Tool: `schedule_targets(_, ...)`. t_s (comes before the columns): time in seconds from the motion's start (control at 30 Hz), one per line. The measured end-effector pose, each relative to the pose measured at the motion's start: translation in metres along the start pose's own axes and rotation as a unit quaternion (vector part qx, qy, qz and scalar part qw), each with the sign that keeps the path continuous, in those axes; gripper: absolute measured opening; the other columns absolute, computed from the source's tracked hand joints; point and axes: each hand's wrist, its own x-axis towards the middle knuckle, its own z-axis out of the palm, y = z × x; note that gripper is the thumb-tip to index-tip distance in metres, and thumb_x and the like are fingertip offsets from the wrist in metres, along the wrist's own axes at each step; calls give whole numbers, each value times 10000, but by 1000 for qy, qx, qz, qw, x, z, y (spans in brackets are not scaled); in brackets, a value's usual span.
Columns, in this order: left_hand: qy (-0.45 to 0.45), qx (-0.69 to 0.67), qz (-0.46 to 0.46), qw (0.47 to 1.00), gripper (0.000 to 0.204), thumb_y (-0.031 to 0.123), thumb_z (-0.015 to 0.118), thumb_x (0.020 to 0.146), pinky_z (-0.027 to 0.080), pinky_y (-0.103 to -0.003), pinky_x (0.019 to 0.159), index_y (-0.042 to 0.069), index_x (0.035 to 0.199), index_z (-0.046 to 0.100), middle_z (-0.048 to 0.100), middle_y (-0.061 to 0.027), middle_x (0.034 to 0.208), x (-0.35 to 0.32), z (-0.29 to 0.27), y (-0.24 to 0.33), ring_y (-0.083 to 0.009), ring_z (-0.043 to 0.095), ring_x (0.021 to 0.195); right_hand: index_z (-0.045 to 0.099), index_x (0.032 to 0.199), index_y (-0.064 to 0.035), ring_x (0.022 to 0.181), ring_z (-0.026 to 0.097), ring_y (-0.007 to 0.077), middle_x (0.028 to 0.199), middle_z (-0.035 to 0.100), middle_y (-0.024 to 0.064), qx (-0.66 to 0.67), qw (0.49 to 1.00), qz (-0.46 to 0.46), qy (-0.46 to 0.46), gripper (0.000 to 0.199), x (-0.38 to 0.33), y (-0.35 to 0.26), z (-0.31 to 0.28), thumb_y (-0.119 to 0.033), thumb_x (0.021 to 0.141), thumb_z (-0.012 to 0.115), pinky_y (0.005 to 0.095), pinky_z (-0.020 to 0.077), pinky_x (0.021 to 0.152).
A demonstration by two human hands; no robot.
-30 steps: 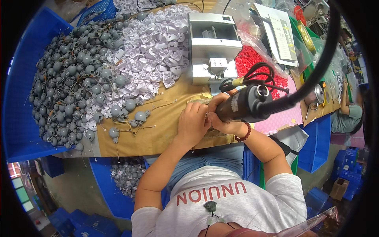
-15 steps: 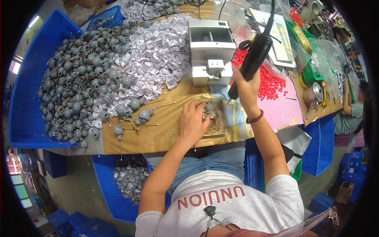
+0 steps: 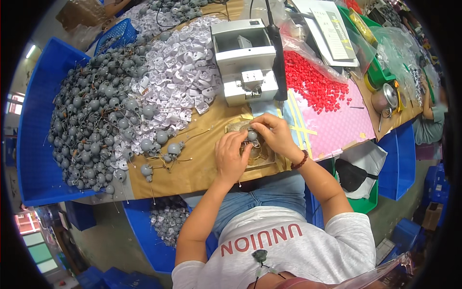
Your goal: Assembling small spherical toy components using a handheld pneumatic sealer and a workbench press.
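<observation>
Between my two hands is a small grey ball-shaped part (image 3: 251, 135) with lighter pieces at its lower side, over a shallow clear tray (image 3: 264, 168) on the table. My left hand (image 3: 231, 158) is closed on the part from the left, thumb and fingers curled round it. From the right, my right hand (image 3: 276, 137) pinches its upper edge with thumb and forefinger. A black electric screwdriver (image 3: 277, 60) hangs upright by its cord, tip down, beside the white machine (image 3: 245, 62) behind my hands. My fingers hide much of the part.
Grey ball parts with wires (image 3: 91, 120) are heaped in a blue bin (image 3: 36, 139) at left, next to a pile of white plastic pieces (image 3: 180, 67). Small red pieces (image 3: 313, 82) lie at right near a pink sheet (image 3: 344, 123). Loose grey parts (image 3: 147, 169) sit near the front edge.
My right hand has let go of the screwdriver, which now hangs by the machine. That hand has come down and left to the grey part, where my left hand stays.
</observation>
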Motion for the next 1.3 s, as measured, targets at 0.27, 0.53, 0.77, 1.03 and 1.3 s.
schedule_targets(0.27, -3, -6, -18, 1000, 388, 119, 810, 798, 465, -414, 896, 66, 1158, 674, 706, -101, 1084, 2, 1, 0, -291, 646, 1084, 643, 1001, 5, 685, 687, 318, 780, 696, 165, -19, 995, -31, 94, 144, 12, 5, 29, -138, 991, 652, 383, 517, 618)
schedule_targets(0.53, -9, -15, -21, 1000, 371, 125, 809, 803, 464, -419, 890, 65, 1145, 677, 712, -95, 1085, 4, -1, 1, -287, 649, 1081, 631, 1004, 15, 658, 690, 207, 733, 692, 135, 9, 996, 16, 90, 178, 26, 8, 32, -162, 1018, 627, 337, 516, 599)
schedule_targets(0.77, 4, -170, -63, 984, 326, 29, 741, 846, 499, -407, 888, 46, 1156, 645, 667, -143, 1091, -12, -26, -2, -336, 643, 1030, 634, 1077, 22, 721, 671, 121, 827, 697, 116, 180, 978, 67, -80, 197, 18, -5, 12, -168, 1030, 614, 291, 527, 635)
schedule_targets(1.03, -505, -98, -285, 809, 339, 80, 735, 871, 559, -389, 837, 36, 1204, 687, 704, -152, 1099, -49, -237, -7, -284, 710, 943, 680, 1023, -38, 857, 669, 310, 944, 683, 118, -383, 912, -137, 51, 133, 26, 39, -118, -82, 898, 668, 405, 558, 723)
schedule_targets(1.3, -115, 150, -20, 982, 245, 97, 729, 856, 507, -428, 881, 23, 1087, 694, 665, -144, 1024, 5, -136, -56, -346, 617, 1018, 675, 938, -48, 955, 606, 326, 935, 630, 130, -566, 812, -142, 18, 117, 41, 80, -144, -39, 832, 625, 422, 533, 806)
